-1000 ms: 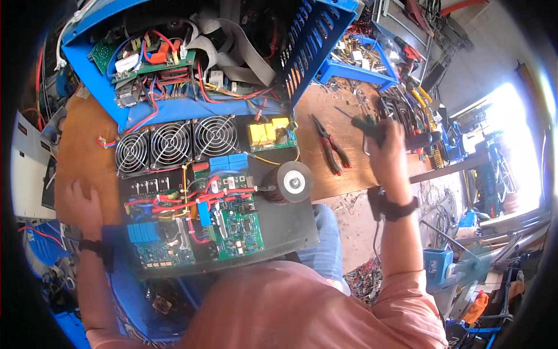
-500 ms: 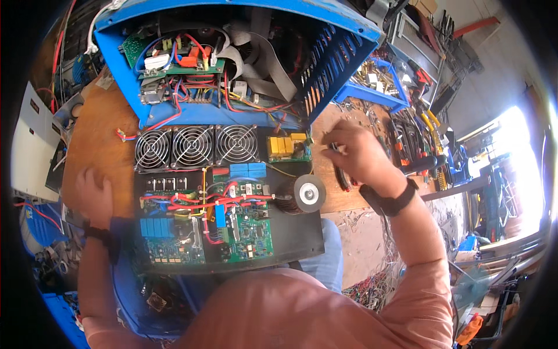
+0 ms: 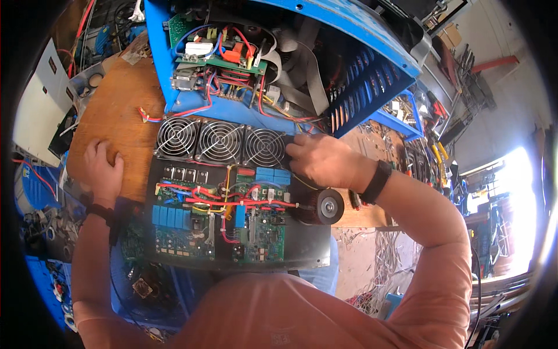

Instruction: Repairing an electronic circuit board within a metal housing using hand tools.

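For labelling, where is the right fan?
In the head view, the right fan is above centre, between the middle fan and right hand, in front of the case.

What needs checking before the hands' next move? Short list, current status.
1. Left hand away from the circuit boards: ok, at the wooden tabletop.
2. Right hand well away from the rightmost fan: not ok, close beside it.
3. Right hand's grip: cannot tell, fingertips partly hidden.
4. Blue enclosure open: ok, gray ribbon cable visible inside.
5. Red and blue wire ends connected: not ok, loose over the tabletop.
6. Power off: cannot tell.
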Tool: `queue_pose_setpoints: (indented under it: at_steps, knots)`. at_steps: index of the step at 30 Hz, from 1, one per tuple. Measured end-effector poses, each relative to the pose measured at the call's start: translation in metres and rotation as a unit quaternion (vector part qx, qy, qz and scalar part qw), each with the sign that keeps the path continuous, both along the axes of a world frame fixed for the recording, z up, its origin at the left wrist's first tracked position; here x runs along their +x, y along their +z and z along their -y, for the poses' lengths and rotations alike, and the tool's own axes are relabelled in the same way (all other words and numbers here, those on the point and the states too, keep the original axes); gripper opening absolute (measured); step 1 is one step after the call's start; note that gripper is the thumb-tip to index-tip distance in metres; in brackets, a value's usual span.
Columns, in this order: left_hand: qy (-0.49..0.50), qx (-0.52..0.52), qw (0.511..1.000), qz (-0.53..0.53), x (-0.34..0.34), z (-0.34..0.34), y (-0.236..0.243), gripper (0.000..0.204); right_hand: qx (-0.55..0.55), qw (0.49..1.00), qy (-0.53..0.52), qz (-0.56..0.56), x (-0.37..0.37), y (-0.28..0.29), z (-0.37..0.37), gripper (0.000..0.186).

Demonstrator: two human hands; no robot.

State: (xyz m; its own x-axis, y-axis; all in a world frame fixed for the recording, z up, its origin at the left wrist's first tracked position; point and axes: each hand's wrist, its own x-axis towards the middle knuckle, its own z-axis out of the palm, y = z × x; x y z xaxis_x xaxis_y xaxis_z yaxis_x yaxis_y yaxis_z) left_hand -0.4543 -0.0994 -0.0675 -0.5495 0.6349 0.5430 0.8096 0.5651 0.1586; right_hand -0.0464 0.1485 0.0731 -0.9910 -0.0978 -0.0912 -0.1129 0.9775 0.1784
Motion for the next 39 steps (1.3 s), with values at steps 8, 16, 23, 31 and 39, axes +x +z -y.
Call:
queue_pose_setpoints:
  at_steps: [8, 16, 23, 31, 39]
  knots:
    - [-0.023, 0.033, 0.999, 0.014, -0.001, -0.001, -0.004, 0.039, -0.003, 1.0, 0.012, 0.003, 0.001, -0.007, 0.001, 0.009]
    - [-0.002, -0.008, 0.999, -0.032, -0.011, 0.002, -0.011, 0.04, -0.123, 0.984, -0.129, -0.031, 0.013, 0.023, -0.004, 0.008]
    - [-0.017, 0.005, 1.0, -0.014, -0.019, 0.004, -0.021, 0.042, -0.247, 0.836, -0.481, -0.096, 0.119, 0.046, -0.011, 0.017]
    - [0.012, -0.039, 0.999, -0.025, -0.013, 0.002, -0.01, 0.042, -0.141, 0.901, -0.411, 0.019, 0.133, 0.025, -0.059, 0.023]
    - [-0.023, -0.052, 0.995, -0.078, -0.005, 0.001, 0.005, 0.04, -0.006, 0.788, -0.489, -0.374, 0.129, 0.039, -0.072, 0.02]
